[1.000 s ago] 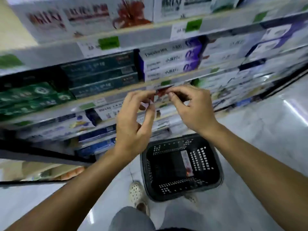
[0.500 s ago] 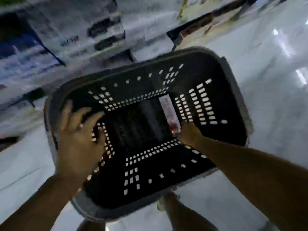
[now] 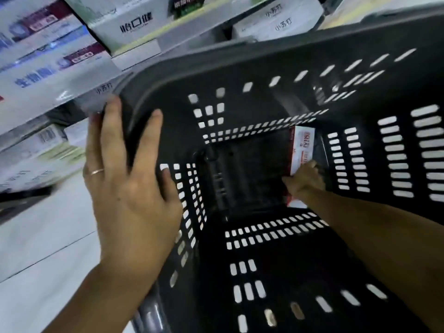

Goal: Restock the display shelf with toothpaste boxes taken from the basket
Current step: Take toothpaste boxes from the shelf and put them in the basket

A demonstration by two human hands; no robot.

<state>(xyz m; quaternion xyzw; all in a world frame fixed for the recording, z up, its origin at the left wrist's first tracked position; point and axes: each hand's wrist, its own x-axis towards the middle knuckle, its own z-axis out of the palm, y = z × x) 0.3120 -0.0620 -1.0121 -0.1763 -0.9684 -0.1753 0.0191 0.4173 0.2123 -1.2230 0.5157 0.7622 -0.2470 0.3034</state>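
While the right hand (image 3: 304, 181) reaches down to the floor of the basket (image 3: 264, 75), its fingers curl around the near end of the toothpaste box (image 3: 303, 146), which lies flat along the bottom at about three o'clock from the basket's centre, against the slotted side wall. Whether the grip is fully closed cannot be told, since the fingertips are hidden under the box. The left hand (image 3: 129, 188) lies spread and flat over the basket's rim at nine o'clock, fingers open, steadying it without clasping anything.

This looks like the last box in the basket. To lift it cleanly, the fingers should pinch both long sides near the middle rather than the end flap, then raise it straight up, clear of the wall slots. The left hand should keep the basket from tipping. The shelf (image 3: 141, 51), at eleven o'clock, is close by.
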